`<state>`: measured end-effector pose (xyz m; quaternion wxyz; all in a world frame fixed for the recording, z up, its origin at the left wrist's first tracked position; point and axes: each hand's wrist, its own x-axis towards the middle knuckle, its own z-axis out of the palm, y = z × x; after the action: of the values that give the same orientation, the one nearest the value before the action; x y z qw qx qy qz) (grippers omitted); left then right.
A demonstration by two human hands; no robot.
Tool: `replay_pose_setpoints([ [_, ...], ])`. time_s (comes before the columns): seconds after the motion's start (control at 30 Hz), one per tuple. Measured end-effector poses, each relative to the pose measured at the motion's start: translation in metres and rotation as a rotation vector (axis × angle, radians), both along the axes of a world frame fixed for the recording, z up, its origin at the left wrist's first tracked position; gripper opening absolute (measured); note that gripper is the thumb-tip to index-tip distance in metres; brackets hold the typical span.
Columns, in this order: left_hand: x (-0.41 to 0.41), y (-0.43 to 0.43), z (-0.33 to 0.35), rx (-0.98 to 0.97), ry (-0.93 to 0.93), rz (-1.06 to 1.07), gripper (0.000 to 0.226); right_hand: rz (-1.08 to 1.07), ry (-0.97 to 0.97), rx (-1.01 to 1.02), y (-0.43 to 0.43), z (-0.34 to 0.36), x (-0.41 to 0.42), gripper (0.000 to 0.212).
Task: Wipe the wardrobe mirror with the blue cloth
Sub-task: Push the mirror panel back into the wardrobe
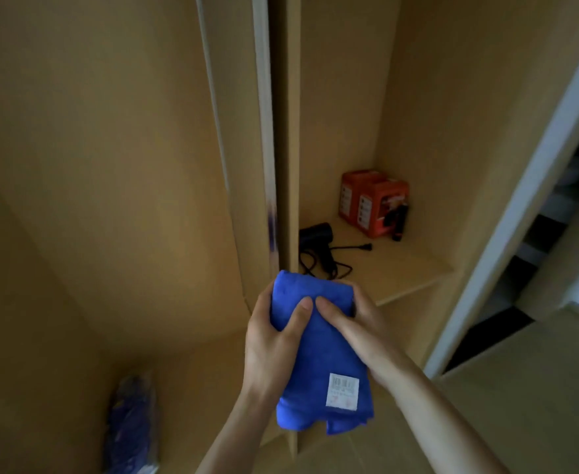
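Tan wooden wardrobe (343,97) panels fill nearly everything in front of the person, dim and bare, with a pale upright door edge (264,131) running down the middle. That edge carries a smear of blue low down, which looks like a reflection, though I cannot tell from where I stand which surface is the mirror itself. To the right an open wooden shelf (401,268) sits inside the carcass. Held up in front of it, clear of any surface, is the folded bright blue microfibre cloth (322,354). The left hand (271,336) wraps its upper left side and the right hand (360,330) its upper right. Both sets of fingers (298,316) are curled and clamped on the fabric, thumbs nearly meeting on top. That looks to me like someone squaring the fold into a pad before any wiping begins. A blurred blue bundle (130,425) lies low to the left, too soft to identify. Two red cardboard boxes (373,203) stand at the back of the shelf and a black corded hair dryer (319,241) lies nearer the front, both well out of the way. A small white barcode label (344,391) sits on the cloth's lower part, best kept off the glass.
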<state>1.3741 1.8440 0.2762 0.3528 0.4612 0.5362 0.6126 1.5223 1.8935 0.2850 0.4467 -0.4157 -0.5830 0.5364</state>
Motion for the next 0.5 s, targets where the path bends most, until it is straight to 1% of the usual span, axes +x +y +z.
replay_pose_setpoints([
  [0.17, 0.032, -0.007, -0.015, -0.118, -0.081, -0.234, 0.035, -0.197, -0.008, -0.078, -0.024, -0.017, 0.031, 0.029],
  [0.27, 0.059, -0.009, -0.025, -0.196, -0.116, -0.365, 0.043, -0.314, -0.049, -0.117, -0.039, -0.027, 0.061, 0.029],
  [0.37, 0.089, -0.012, -0.035, -0.223, -0.102, -0.443, 0.043, -0.419, -0.081, -0.154, -0.057, -0.037, 0.093, 0.033],
  [0.43, 0.11, -0.016, -0.043, -0.244, -0.086, -0.497, 0.04, -0.487, -0.09, -0.171, -0.073, -0.044, 0.113, 0.028],
  [0.5, 0.134, -0.021, -0.051, -0.265, -0.065, -0.552, 0.036, -0.539, -0.054, -0.199, -0.091, -0.051, 0.135, 0.024],
])
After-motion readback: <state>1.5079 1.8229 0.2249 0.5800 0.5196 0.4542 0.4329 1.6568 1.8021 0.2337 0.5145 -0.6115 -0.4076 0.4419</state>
